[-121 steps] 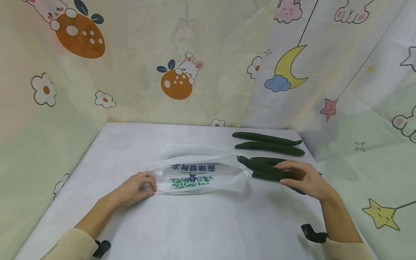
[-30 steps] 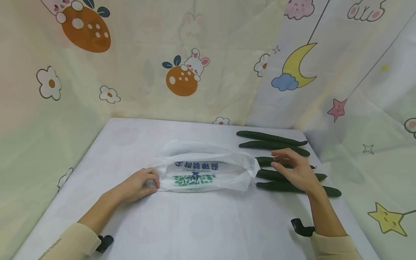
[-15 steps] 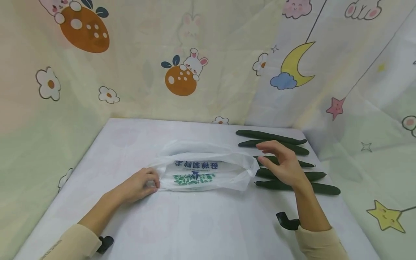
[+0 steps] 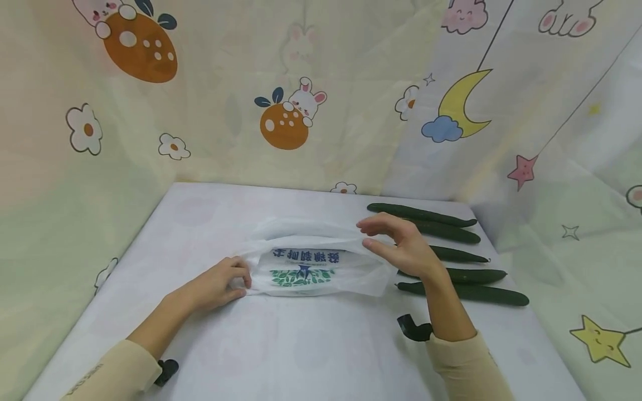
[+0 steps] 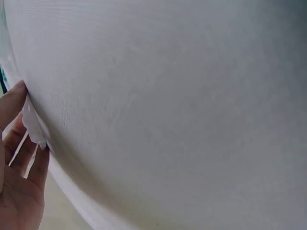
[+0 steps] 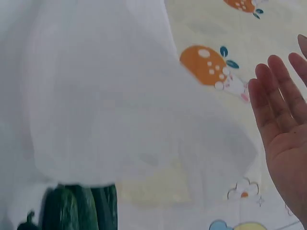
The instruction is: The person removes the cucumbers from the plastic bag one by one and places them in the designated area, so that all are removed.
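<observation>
A white plastic bag (image 4: 301,273) lies flat on the table, printed with blue characters and a green leafy tree. My left hand (image 4: 220,284) pinches its left end; in the left wrist view, crumpled white plastic (image 5: 33,127) shows between the thumb and fingers. Above the bag's right end is my right hand (image 4: 401,245), fingers spread from the thumb and holding nothing. Several dark green cucumbers lie in a row to the right, from the front cucumber (image 4: 481,294) to the back cucumber (image 4: 423,213). My right hand and forearm cover parts of some of them.
The white tabletop (image 4: 301,345) ends at the back against a patterned cloth (image 4: 215,145) with rabbits, flowers and a moon. A black wrist mount (image 4: 415,328) sticks out at the right sleeve (image 4: 456,356), and another mount (image 4: 166,371) at the left.
Four seconds ago my right hand held a cucumber by the bag's right end; that cucumber now lies in the row. Since then the right hand has moved left, over the bag. The left stays.
</observation>
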A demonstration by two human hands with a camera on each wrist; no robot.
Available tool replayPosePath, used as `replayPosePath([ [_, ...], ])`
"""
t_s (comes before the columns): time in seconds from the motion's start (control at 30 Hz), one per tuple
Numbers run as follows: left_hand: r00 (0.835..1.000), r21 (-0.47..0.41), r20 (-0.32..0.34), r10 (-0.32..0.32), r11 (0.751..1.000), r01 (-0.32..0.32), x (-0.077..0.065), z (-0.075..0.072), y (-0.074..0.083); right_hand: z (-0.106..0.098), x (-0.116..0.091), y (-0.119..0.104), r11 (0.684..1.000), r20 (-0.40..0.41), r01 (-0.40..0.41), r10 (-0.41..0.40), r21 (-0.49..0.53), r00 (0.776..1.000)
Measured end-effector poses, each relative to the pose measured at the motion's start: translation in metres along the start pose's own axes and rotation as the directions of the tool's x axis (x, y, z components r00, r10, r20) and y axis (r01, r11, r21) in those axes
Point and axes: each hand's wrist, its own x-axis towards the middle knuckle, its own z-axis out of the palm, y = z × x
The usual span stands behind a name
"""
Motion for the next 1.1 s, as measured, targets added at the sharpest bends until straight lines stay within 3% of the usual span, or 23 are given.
replayPosePath([
  [0.2, 1.0, 0.001, 0.009, -0.006, 1.0, 0.006, 0.002, 0.001, 0.0, 0.023, 0.014, 0.001, 1.0, 0.066, -0.008, 0.007, 0.022, 0.998],
  [0.5, 1.0, -0.008, -0.023, 0.02, 1.0, -0.02, -0.003, 0.002, 0.0, 0.059, 0.02, 0.01, 0.996, 0.152, -0.026, 0.012, 0.09, 0.988],
  [0.8, 0.999, -0.006, -0.023, 0.026, 1.0, -0.026, -0.004, -0.001, -0.001, 0.087, 0.032, 0.024, 0.972, 0.284, -0.18, 0.132, 0.149, 0.95],
  [1.1, 0.995, -0.013, -0.061, 0.076, 0.997, -0.077, -0.003, 0.002, -0.005, 0.113, 0.039, 0.047, 0.975, 0.352, -0.181, 0.125, 0.132, 0.928],
])
